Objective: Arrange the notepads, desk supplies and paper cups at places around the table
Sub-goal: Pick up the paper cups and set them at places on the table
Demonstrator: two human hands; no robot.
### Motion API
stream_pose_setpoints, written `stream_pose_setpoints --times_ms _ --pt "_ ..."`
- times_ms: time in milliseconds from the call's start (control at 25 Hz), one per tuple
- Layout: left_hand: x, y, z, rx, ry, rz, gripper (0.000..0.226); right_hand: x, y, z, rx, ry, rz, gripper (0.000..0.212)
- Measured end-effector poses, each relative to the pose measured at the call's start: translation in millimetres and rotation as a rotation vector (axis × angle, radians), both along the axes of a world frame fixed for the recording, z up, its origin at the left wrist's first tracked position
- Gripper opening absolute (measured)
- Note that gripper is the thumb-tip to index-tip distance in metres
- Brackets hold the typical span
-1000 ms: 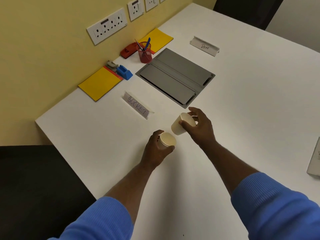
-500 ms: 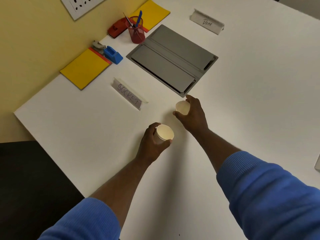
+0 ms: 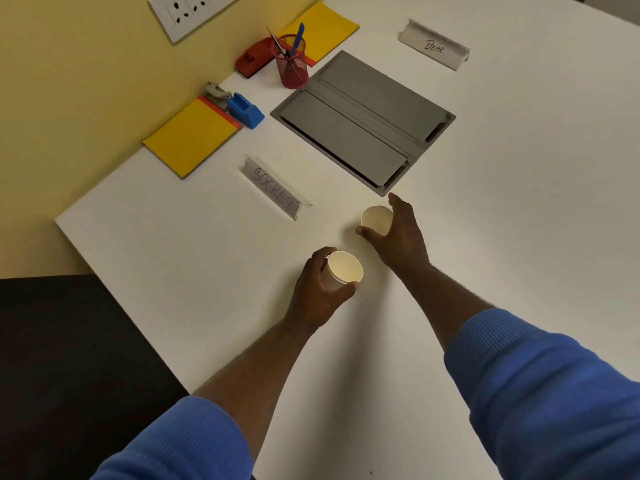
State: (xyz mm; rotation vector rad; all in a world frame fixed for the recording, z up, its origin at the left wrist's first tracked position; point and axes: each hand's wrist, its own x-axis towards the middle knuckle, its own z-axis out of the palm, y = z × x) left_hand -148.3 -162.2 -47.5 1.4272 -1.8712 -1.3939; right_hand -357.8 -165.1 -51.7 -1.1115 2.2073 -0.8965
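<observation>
The near cup (image 3: 344,270) is gripped by the curled fingers (image 3: 320,256) of the left hand (image 3: 320,296). The far cup (image 3: 375,219) is clasped by the right hand (image 3: 401,240), its fingers curled round it, near the corner of the grey hatch (image 3: 363,116). Both cups are seen mid-bench (image 3: 207,271); two yellow notepads (image 3: 190,143) lie by the wall.

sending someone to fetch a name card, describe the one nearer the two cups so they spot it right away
Find the grey flap panel sunk into the white table. Between its near-left edge and the nearer yellow notepad stands a clear name card, just beyond the paper cups. It reads SOCKET, while the other card past the panel reads something like BEAR.
</observation>
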Motion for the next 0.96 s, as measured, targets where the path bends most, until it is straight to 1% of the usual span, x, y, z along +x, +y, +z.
stream_pose_setpoints --times_ms 160,280,400,560,680,960 --pt "4 10 19 0.013 0.004 -0.026 0.086 10 37 28 -0.092 -0.019 -0.084 0.092" --pt "3 24 38 -0.003 -0.002 -0.085 0.087 30 82 52 -0.151 0.001 -0.073 0.084" --pt "0 45 59 -0.037 0.006 -0.169 0.084 52 126 72 -0.129 -0.024 -0.097 0.085" --pt "-2 86 86 -0.087 0.071 -0.284 0.084 77 181 97 -0.146 -0.083 -0.165 0.089" --pt "-1 109 95 -0.122 0.092 -0.339 0.081 86 210 112 -0.145 -0.124 -0.19 0.086" --pt "-3 181 126 -0.166 0.13 -0.514 0.083 103 292 149 -0.16 -0.097 -0.298 0.081"
